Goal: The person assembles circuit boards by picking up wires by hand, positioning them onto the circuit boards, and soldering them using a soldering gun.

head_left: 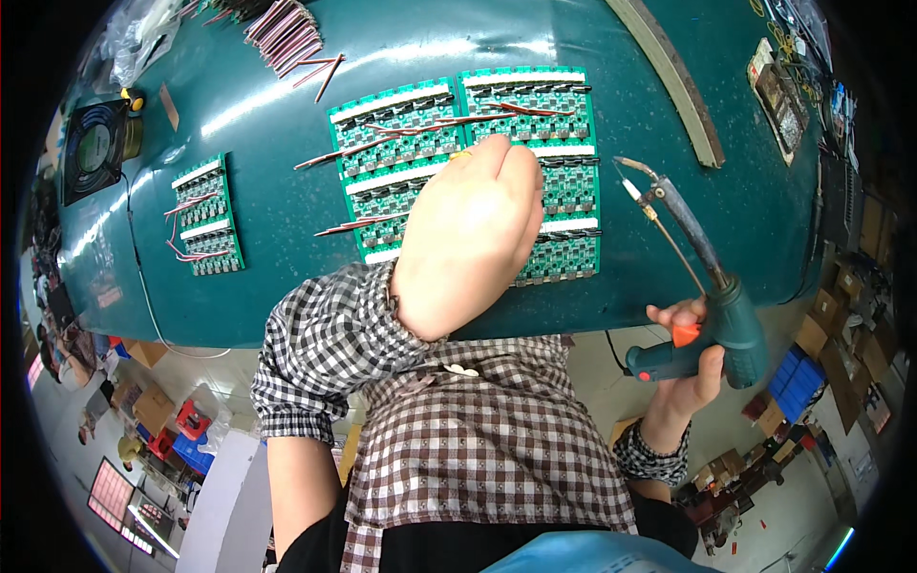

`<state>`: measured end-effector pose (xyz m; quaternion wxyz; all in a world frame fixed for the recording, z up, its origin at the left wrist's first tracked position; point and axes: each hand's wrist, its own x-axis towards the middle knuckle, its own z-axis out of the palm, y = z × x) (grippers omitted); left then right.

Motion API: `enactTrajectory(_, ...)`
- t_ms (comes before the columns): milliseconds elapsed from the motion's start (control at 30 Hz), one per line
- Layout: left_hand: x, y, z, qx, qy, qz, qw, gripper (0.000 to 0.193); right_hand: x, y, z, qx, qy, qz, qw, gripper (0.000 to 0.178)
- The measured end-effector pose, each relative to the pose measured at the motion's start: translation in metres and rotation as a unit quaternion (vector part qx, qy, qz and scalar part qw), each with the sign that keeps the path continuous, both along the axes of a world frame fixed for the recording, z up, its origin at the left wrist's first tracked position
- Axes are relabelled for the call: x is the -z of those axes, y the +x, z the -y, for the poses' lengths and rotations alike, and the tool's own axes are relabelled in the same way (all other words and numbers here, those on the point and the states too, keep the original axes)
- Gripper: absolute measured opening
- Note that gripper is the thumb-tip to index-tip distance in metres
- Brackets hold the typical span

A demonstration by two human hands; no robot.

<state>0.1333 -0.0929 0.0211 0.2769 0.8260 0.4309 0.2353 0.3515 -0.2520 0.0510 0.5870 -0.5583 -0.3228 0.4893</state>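
My right hand (pixel 705 372) grips a green soldering gun (pixel 737 329) with a red trigger, off the table's near edge. Its bent iron tip (pixel 638 164) and a thin feed tube (pixel 669 237) point away, to the right of the circuit boards. Over the green circuit board panels (pixel 571 196) lies my left hand (pixel 470 234), back upward. Its fingers curl down together, and whatever they hold is hidden beneath. Red and black wires (pixel 420 128) stretch across the upper boards, and another wire pair (pixel 358 225) sticks out left of my left hand.
A smaller board panel with wires (pixel 208 218) lies on the left of the green table (pixel 287 248). Beyond it stands a black fan (pixel 94 151). A wire bundle (pixel 285 38) sits at the back, a wooden bar (pixel 673 81) at the right. Farther right is a cluttered tray (pixel 778 105).
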Motion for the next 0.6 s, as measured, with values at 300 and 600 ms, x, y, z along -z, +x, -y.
enactTrajectory(300, 0.008, 0.001, -0.001, -0.022, -0.012, 0.029, 0.999, 0.012, -0.012, -0.008, 0.001, 0.060, -0.046, 0.035, 0.997, 0.048)
enactTrajectory(600, 0.007, 0.001, -0.002, -0.036, -0.034, 0.044, 0.998, 0.009, -0.015, -0.012, 0.001, -0.017, -0.068, 0.098, 0.993, 0.054)
